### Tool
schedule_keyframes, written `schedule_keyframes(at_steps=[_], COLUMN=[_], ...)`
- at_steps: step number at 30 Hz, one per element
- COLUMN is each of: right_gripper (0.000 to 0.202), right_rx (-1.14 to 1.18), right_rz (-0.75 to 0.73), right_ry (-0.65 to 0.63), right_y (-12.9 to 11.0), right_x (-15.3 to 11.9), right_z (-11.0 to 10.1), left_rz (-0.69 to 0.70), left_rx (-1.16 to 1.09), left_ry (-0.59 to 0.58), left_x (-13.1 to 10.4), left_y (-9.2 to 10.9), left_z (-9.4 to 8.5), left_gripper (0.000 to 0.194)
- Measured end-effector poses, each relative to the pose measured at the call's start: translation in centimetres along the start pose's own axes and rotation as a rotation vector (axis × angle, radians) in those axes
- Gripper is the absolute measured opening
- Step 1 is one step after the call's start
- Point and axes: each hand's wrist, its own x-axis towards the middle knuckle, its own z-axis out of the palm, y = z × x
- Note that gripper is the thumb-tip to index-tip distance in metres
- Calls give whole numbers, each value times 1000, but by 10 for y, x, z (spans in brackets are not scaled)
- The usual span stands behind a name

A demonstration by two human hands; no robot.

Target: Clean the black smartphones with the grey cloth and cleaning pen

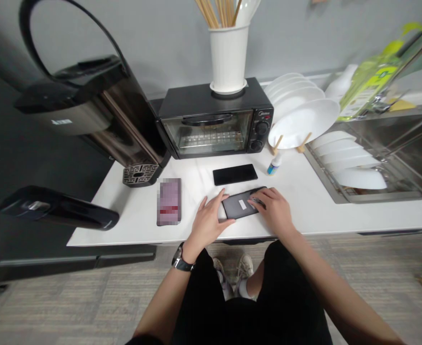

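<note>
Slab, flat, dark, rectangular, between hands

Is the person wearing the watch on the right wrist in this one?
No, the watch is strapped just behind the left hand, which touches the labelled phone, and the right wrist is bare.

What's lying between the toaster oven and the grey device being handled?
The head view shows a flat black slab between the toaster oven and the grey device.

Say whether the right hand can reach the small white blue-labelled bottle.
Probably yes: bare white countertop lies between the right hand and the bottle, though that hand is touching the flat dark-grey rectangular object.
</note>
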Motion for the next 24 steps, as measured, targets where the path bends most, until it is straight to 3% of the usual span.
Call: schedule_keyframes(at_steps=[2,7,13,18,22,24], right_gripper=[16,28,29,32,27,26], right_rx=[-27,93,-22,74,-80,-22], right_rz=[26,-126,47,-145,-55,-121], right_ry=[36,-98,42,-123,5,-24], right_y=[4,-7,-8,-21,-4,-5], right_x=[-5,-11,-7,-1,6,3], right_z=[-1,3,6,11,6,4], left_rz=[-5,7,-5,3,21,71], left_rx=[2,-9,-10,-10,34,83], left_ry=[-1,-21,-27,-28,-40,-54], left_x=[-1,-2,0,0,1,2], left_y=[0,3,3,1,3,5], left_z=[0,-3,-5,-4,-7,-11], left_gripper=[100,96,94,91,82,70])
